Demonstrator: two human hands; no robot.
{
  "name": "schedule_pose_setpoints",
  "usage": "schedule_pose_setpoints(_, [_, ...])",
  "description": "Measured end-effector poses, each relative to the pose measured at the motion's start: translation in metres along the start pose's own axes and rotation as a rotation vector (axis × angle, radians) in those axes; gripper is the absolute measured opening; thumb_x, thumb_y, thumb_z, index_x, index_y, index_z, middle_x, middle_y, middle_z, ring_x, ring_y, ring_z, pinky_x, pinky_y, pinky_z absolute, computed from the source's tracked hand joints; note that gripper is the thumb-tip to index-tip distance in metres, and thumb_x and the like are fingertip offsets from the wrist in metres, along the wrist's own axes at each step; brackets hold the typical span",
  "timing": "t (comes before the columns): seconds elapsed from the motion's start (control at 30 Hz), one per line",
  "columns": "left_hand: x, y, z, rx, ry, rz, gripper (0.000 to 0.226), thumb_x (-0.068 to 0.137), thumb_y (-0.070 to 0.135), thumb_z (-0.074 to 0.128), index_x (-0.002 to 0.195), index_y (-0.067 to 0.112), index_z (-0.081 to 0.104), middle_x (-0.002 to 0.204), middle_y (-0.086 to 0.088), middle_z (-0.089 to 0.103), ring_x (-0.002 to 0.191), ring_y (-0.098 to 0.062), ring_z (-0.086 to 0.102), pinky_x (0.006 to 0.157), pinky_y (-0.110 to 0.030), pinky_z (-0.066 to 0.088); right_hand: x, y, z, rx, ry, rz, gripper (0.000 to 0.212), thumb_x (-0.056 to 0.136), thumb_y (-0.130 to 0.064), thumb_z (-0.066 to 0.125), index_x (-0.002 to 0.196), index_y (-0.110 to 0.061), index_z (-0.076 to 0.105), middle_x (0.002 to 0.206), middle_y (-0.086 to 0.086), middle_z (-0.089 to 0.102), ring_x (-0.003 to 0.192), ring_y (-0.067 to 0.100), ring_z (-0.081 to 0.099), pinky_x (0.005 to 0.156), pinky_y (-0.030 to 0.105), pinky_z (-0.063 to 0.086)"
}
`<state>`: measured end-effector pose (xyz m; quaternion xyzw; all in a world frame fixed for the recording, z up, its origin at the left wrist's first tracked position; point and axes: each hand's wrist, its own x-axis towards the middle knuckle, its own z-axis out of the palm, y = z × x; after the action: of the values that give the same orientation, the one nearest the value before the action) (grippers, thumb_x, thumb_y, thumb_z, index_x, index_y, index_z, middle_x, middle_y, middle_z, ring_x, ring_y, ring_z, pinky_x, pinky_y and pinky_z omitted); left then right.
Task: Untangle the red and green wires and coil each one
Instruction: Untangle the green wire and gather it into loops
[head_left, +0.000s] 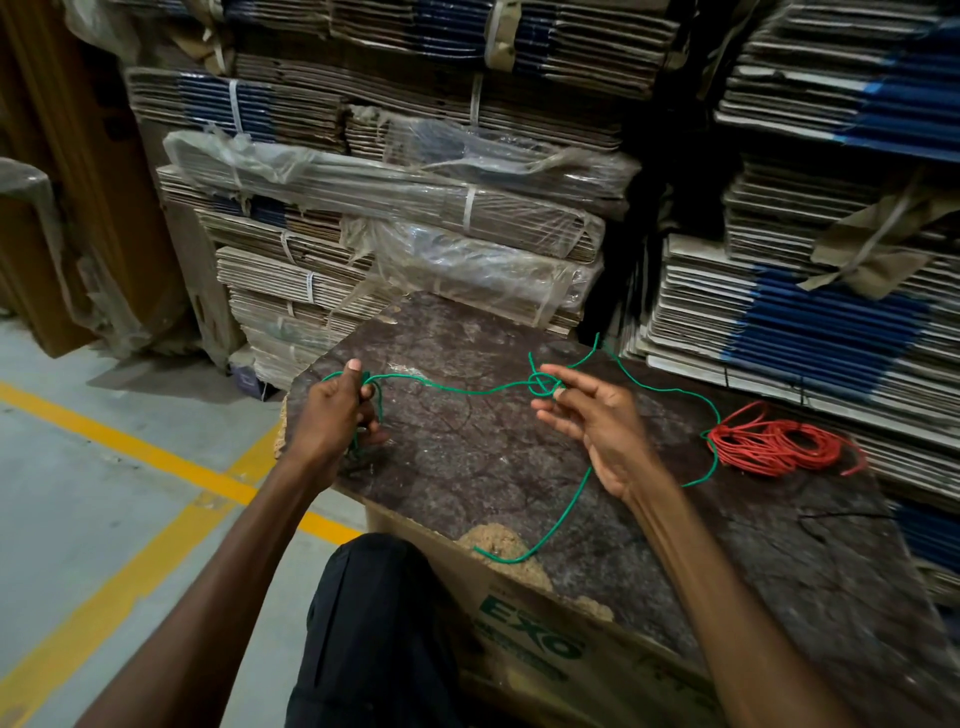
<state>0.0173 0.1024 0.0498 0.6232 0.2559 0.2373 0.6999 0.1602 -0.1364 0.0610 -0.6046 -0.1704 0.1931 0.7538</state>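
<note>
On the left, a few loops of the green wire (457, 388) are gripped in the left hand (340, 415), whose fingers are curled round them above the near corner of the worn board (519, 457). From there the wire is stretched across to a knot (543, 385), which is pinched at the fingertips of the right hand (597, 421), the other fingers being spread loosely. If the span is pulled taut, the knot may well be tightened rather than freed. The loose tail is draped under the right wrist to the board's front edge and could be snagged on the crumbled chipboard there. Further right, the red wire (774, 441) is seen lying already coiled on the board, apart from both hands, with one green strand just beside it; a sharp tug could drag that coil out of shape.
</note>
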Motion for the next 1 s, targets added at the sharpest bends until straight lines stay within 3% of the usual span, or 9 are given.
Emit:
schedule_pose_setpoints(0.13, [-0.001,-0.001,0.005,0.009,0.011,0.008,0.045,0.102,0.043,0.041,0.07,0.011,0.048,0.05,0.002,0.036,0.05,-0.018,0.045,0.061,-0.041,0.056,0.005,0.001,0.006,0.111,0.228,-0.103,0.028,0.082,0.016,0.058,0.098,-0.006,0.067,0.079,0.003,0.055,0.071,0.012,0.058,0.068,0.022,0.058])
schedule_pose_setpoints(0.33, [0.002,0.002,0.001,-0.043,-0.011,0.005,0.046,0.101,0.045,0.04,0.069,0.014,0.047,0.045,0.007,0.039,0.05,-0.017,0.045,0.072,-0.047,0.052,0.014,-0.002,0.004,0.334,0.386,-0.004,0.024,0.081,0.016,0.056,0.088,-0.007,0.061,0.062,0.003,0.065,0.058,0.009,0.062,0.059,0.025,0.058])
schedule_pose_setpoints(0.4, [0.005,0.003,-0.003,-0.127,-0.021,-0.024,0.044,0.101,0.045,0.042,0.069,0.015,0.046,0.049,0.004,0.038,0.048,-0.014,0.045,0.074,-0.047,0.052,0.014,0.001,0.006,0.293,0.409,-0.018,0.024,0.082,0.016,0.055,0.087,-0.007,0.061,0.064,0.004,0.063,0.056,0.009,0.061,0.053,0.02,0.054])
schedule_pose_setpoints(0.5, [0.006,0.005,-0.005,-0.201,-0.015,-0.047,0.042,0.1,0.046,0.043,0.069,0.017,0.045,0.055,0.002,0.036,0.047,-0.013,0.044,0.056,-0.037,0.057,0.015,0.005,0.01,0.177,0.397,-0.045,0.025,0.085,0.015,0.052,0.09,-0.008,0.062,0.076,0.004,0.059,0.054,0.006,0.056,0.044,0.015,0.044])
schedule_pose_setpoints(0.67, [0.007,0.003,-0.008,-0.248,0.004,-0.074,0.043,0.101,0.046,0.042,0.069,0.017,0.044,0.052,0.004,0.035,0.045,-0.011,0.043,0.068,-0.044,0.059,0.017,-0.001,0.007,0.199,0.336,0.014,0.018,0.094,0.008,0.049,0.102,-0.004,0.059,0.077,0.007,0.062,0.043,0.003,0.046,0.037,0.013,0.029])
schedule_pose_setpoints(0.83, [0.008,0.001,-0.013,-0.244,0.04,-0.079,0.043,0.102,0.045,0.039,0.069,0.018,0.043,0.054,0.003,0.036,0.044,-0.011,0.043,0.061,-0.039,0.06,0.014,-0.012,-0.001,0.309,0.248,0.119,0.009,0.098,-0.012,0.051,0.096,-0.014,0.06,0.054,-0.002,0.063,0.042,0.004,0.052,0.042,0.016,0.046])
schedule_pose_setpoints(0.93, [0.008,-0.001,-0.01,-0.22,0.034,-0.07,0.043,0.101,0.046,0.042,0.069,0.018,0.044,0.053,0.004,0.038,0.045,-0.011,0.045,0.064,-0.04,0.06,0.011,-0.015,-0.002,0.389,0.135,0.144,0.009,0.094,-0.011,0.055,0.095,-0.018,0.06,0.057,-0.006,0.058,0.056,0.009,0.062,0.061,0.031,0.06])
schedule_pose_setpoints(1.0, [0.009,-0.002,-0.008,-0.233,0.043,-0.088,0.043,0.101,0.046,0.043,0.068,0.018,0.045,0.053,0.005,0.038,0.044,-0.011,0.045,0.064,-0.041,0.06,0.01,-0.018,-0.002,0.454,0.085,0.121,0.012,0.094,-0.007,0.051,0.096,-0.017,0.058,0.058,-0.004,0.06,0.064,0.013,0.067,0.072,0.038,0.061])
